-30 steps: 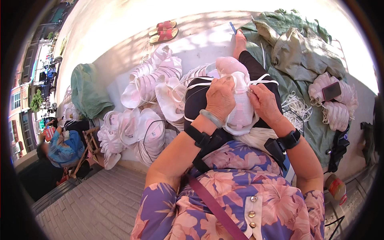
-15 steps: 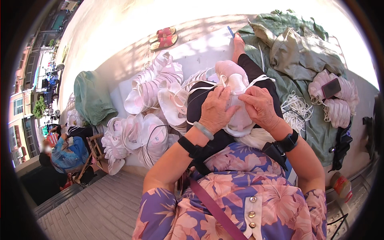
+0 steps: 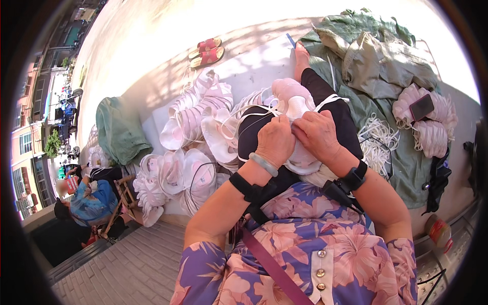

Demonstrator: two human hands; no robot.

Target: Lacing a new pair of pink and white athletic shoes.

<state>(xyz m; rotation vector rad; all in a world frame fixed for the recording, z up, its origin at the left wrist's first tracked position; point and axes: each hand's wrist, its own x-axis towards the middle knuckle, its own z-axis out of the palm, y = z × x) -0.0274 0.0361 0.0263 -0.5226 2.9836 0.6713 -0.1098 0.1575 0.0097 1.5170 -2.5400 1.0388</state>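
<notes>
A pale pink and white shoe upper lies across my lap with its toe pointing away from me. White shoelace sticks out to both sides of its lacing area. My left hand is closed on the left side of that opening, knuckles up. Opposite it, my right hand pinches at the middle of the upper. The fingertips of both hands nearly meet; whether lace or the upper's edge is between them is hidden.
Stacked pale shoe uppers lie to my left, with more uppers nearer me. At right are loose white laces, a phone on bundled uppers, and green sacking. Red sandals lie ahead. Another person sits far left.
My left hand has turned from spread fingers to a closed grip. Both hands have drawn together over the middle of the shoe upper.
</notes>
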